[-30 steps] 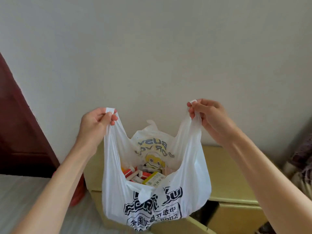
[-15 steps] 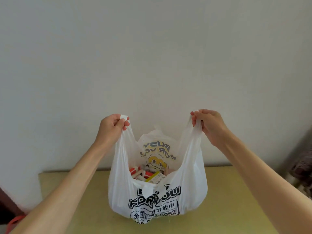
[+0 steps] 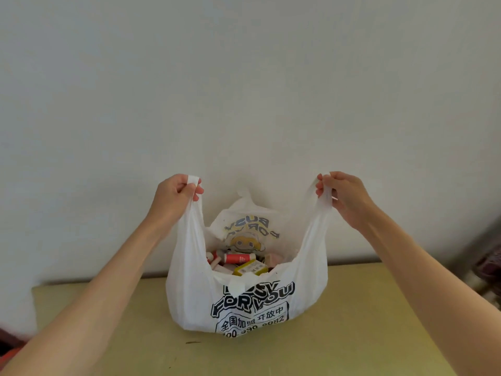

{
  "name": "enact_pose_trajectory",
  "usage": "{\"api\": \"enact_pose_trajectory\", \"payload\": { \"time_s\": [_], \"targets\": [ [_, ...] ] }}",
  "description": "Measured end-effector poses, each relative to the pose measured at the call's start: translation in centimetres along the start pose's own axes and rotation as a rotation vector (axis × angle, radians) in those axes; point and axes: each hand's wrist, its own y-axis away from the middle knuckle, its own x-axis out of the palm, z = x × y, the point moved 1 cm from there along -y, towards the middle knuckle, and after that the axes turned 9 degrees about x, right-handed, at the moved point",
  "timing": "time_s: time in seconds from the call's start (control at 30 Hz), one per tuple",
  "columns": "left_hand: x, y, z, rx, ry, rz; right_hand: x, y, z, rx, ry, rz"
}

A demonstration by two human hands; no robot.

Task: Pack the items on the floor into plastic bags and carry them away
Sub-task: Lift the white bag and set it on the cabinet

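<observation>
Head view, hands: left hand pinching the left handle loop, right hand pinching the right handle loop; fingers of both curled tight on the plastic, the two hands held well apart, mouth of the bag stretched wide.

Head view, bag: white plastic bag with black lettering, bottom apparently resting on the yellowish surface, roughly midway between its left and right edges and near the back edge by the white wall; whether any weight hangs from the handles, impossible to tell.

Head view, contents: red-labelled tube, yellow box and other small packs heaped inside, some partly hidden by the near wall of the bag.

Risk, handles: thin loops held by fingertip pinches only; a slip on either side likely to drop that side and tip the load toward it.

Risk, spill: mouth wide open, heap sitting close under the near rim; a tilt or jolt likely to send the yellow box or tube out onto the surface.

Risk, tearing: hard box corners against thin film; a sharp upward jerk probably enough to stretch or split a handle.

Risk, placement: bag near the back edge, slack once released; a sideways slump possible.
</observation>
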Motion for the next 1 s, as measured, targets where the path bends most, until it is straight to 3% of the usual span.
{"api": "enact_pose_trajectory", "payload": {
  "time_s": [0.47, 1.0],
  "targets": [
    [0.8, 5.0, 3.6, -0.111, -0.004, -0.129, 0.1, 0.2, -5.6, -0.008, 0.094, 0.063],
    [0.8, 14.1, 1.8, -0.215, -0.003, -0.082, -3.0, 7.3, -10.2, -0.063, 0.203, 0.007]
  ]
}}
